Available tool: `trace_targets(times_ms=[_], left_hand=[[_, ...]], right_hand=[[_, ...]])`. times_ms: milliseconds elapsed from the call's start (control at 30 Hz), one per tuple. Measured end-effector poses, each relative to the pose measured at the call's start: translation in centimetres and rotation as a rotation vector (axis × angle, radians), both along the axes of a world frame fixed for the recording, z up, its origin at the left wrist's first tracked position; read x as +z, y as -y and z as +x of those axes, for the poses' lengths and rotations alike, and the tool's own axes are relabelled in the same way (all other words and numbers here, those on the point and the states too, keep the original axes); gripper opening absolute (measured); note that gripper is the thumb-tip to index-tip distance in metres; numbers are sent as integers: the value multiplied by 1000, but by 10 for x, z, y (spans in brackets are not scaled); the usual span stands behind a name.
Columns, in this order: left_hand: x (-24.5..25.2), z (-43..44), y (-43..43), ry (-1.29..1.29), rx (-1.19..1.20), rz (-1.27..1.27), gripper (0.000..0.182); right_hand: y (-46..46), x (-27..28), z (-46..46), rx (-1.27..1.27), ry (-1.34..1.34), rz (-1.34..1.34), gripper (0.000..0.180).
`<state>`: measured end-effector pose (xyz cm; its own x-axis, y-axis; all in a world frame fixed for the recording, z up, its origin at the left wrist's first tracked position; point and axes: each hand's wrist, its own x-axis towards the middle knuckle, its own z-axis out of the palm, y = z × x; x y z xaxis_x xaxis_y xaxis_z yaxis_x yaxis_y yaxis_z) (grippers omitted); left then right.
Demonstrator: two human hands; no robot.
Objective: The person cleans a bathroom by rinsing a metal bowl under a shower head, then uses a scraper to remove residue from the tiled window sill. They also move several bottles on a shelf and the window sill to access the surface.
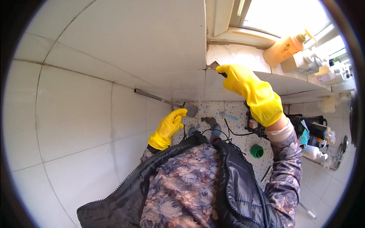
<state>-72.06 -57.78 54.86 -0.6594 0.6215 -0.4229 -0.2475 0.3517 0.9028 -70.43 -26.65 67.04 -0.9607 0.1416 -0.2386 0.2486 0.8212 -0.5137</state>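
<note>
My right hand (242, 82), in a long yellow rubber glove, grips a small scraper (214, 65). A short bit of black handle and a flat, dirty blade show past the fingers. The blade's tip meets the inner corner of the tiled window sill (236, 54), where the sill joins the wall tile (171, 37). Lower down, my left hand (168, 126) hangs beside the left wall in a matching glove. Its fingers are loosely bent with the thumb apart, and nothing shows in them.
Pump bottles, including an orange one (283, 51), line the sill at right. A shelf (319, 164) holds more bottles. On the pebble-pattern floor are a long-handled dustpan (189, 109), a green bucket (257, 151), a blue brush (229, 117) and black cords (239, 133).
</note>
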Motion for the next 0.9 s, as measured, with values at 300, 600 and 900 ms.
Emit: trace_targets(times_ms=[300, 600, 900], left_hand=[[-8, 0, -22, -177, -40, 111, 32], [1, 11, -5, -101, 35, 25, 34], [9, 16, -5, -14, 96, -1, 32]], right_hand=[[-18, -8, -2, 158, -115, 122, 46], [-33, 16, -19, 340, -88, 212, 42], [-44, 17, -26, 393, 0, 140, 46]])
